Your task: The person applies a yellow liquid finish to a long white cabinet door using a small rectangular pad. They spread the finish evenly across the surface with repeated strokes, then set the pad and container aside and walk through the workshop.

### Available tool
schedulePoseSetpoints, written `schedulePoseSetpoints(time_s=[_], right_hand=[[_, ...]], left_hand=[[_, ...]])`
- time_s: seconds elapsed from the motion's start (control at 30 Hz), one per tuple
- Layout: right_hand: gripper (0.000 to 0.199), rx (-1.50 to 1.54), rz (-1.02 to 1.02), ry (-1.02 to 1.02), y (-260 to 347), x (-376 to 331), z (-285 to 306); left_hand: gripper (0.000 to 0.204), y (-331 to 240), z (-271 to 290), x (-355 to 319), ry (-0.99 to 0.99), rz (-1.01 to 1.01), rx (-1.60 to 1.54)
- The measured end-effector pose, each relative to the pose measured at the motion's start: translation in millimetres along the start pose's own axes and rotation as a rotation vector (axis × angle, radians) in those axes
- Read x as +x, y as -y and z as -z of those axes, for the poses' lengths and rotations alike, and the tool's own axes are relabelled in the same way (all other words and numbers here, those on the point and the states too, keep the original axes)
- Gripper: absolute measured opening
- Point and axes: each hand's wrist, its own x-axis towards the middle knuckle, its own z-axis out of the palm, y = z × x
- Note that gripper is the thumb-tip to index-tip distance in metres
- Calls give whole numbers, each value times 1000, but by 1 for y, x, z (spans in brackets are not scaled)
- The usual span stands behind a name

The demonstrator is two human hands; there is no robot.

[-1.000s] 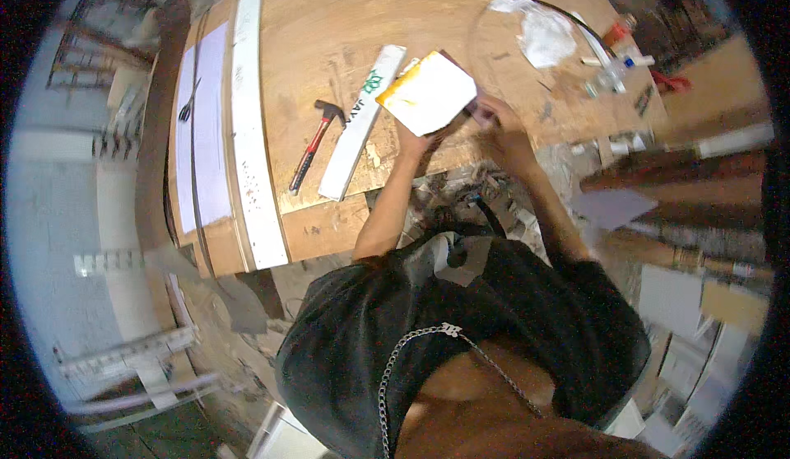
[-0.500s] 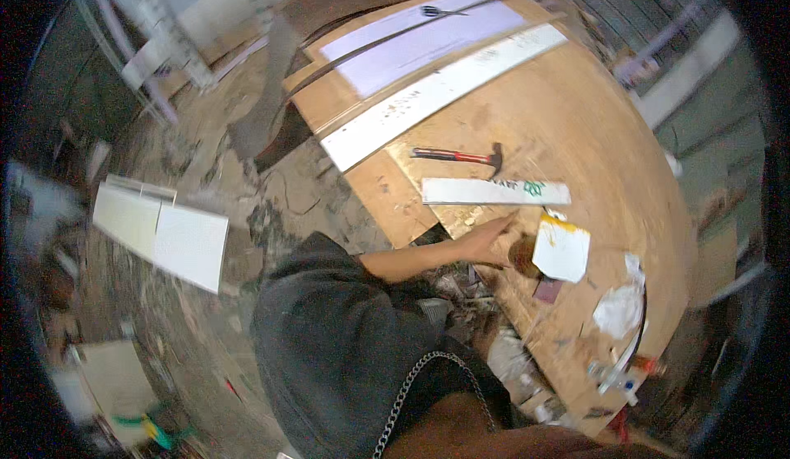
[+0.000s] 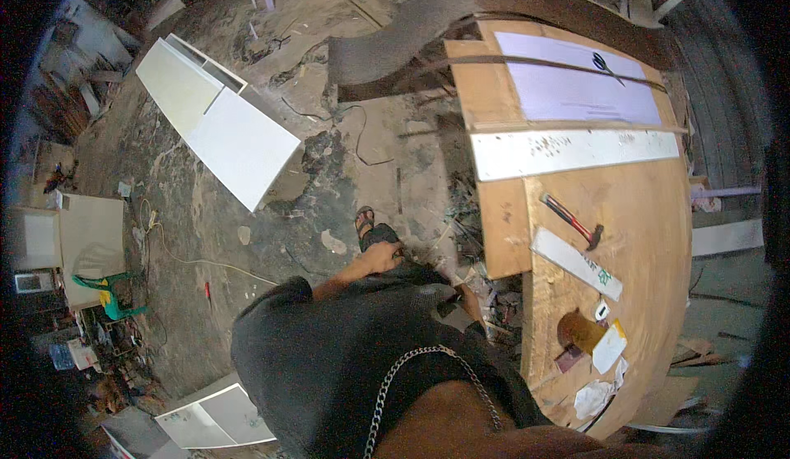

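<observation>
My left hand (image 3: 378, 259) hangs low in front of my dark trousers, above a sandalled foot (image 3: 364, 220). Its fingers are partly turned away, and I can see nothing held in it. Close to my right side, by the table's near edge, my right hand (image 3: 471, 301) shows only in part, its fingers hidden. On the wooden table (image 3: 650, 237) to the right stand a brown can (image 3: 578, 330) and a white square plate with a yellow smear (image 3: 610, 346). A dark red square piece (image 3: 569, 358) lies beside the can. Neither hand touches them.
A claw hammer (image 3: 573, 222), a short white board (image 3: 578, 263) and a long white strip (image 3: 576, 154) lie on the table. White panels (image 3: 243, 146) rest on the floor to the left. A yellow cord (image 3: 206, 262) and a red-handled tool (image 3: 207, 294) lie there too.
My view has swung left, so the table now sits farther right. My left hand has left the can's side and come down in front of my trousers.
</observation>
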Motion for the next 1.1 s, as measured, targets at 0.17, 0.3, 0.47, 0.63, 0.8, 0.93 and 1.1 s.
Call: schedulePoseSetpoints(time_s=[0.17,0.3,0.47,0.63,0.8,0.93,1.1], right_hand=[[23,-116,11,359,58,78,-74],[22,-238,51,579,114,159,-84],[21,-314,155,833,160,241,-127],[20,-383,253,772,256,266,-170],[16,-469,349,616,299,300,-201],[19,-594,486,615,273,390,-194],[20,-911,328,613,306,445,-237]], left_hand=[[43,110,25,-46,-304,-17,-246],[38,130,88,-63,-326,61,-608],[36,163,109,-144,-697,433,-826],[50,185,65,-208,-518,821,-699],[78,205,-53,-249,-579,940,-752],[75,164,4,-220,-433,745,-1531],[58,142,1,-194,-476,1031,-1595]])
